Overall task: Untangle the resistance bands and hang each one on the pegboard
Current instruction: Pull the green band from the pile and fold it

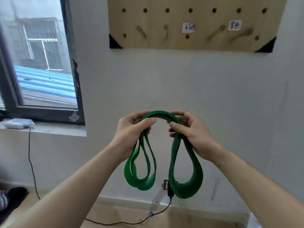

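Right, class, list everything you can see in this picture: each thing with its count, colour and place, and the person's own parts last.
band: one coil shows, green, held up in front of the wall, loops hanging below both hands
pegboard: one, pale wood, on the wall at top
pegs: four, wooden, lower row of the pegboard
labels: two, white with handwriting, on the pegboard
window: one, dark frame, left
device: one, white, on the window sill
cable: one, dark, hanging from the sill
hands: two, bare; left and right, both gripping the top of the band
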Motion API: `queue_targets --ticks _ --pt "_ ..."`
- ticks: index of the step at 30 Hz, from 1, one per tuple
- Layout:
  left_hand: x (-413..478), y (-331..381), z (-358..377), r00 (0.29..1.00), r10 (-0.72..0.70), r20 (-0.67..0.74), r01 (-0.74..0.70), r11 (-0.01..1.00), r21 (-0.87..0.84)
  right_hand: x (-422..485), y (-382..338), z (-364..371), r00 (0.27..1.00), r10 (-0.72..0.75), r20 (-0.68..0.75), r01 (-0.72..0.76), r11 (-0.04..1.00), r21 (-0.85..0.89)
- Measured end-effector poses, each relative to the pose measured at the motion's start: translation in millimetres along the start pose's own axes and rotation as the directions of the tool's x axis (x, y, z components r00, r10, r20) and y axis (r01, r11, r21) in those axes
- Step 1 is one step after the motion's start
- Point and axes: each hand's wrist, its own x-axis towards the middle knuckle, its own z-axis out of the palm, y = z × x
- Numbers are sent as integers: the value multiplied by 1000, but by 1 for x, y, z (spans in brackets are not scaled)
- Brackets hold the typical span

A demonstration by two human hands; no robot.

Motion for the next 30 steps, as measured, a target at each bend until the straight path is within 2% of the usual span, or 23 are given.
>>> queue_targets --ticks 4,10,15,18,22,24,27,30 --pt "27 39 7 999 45 -2 -45 999 0 29 -33 -4 996 -86 -11 85 995 -56" --pt "73 97 13 978 209 -16 -206 974 99 81 -92 0 967 -249 -63 231 951 -205" --pt "112 138 23 945 322 -57 -311 939 144 115 -142 0 919 -392 -43 360 878 -315" --pt "134 155 42 918 386 -84 -375 919 125 133 -165 -7 871 -485 -78 428 826 -366" --pt "162 164 69 879 455 -143 -436 888 144 159 -183 -16 823 -554 -121 455 772 -444" --pt "174 162 76 880 443 -169 -416 893 173 173 -181 -21 793 -593 -141 461 735 -497" --pt "186 151 79 909 385 -161 -344 909 235 189 -165 -28 809 -572 -138 413 719 -559" --pt "189 138 74 906 412 -99 -364 876 316 193 -150 -33 809 -577 -115 411 694 -591"
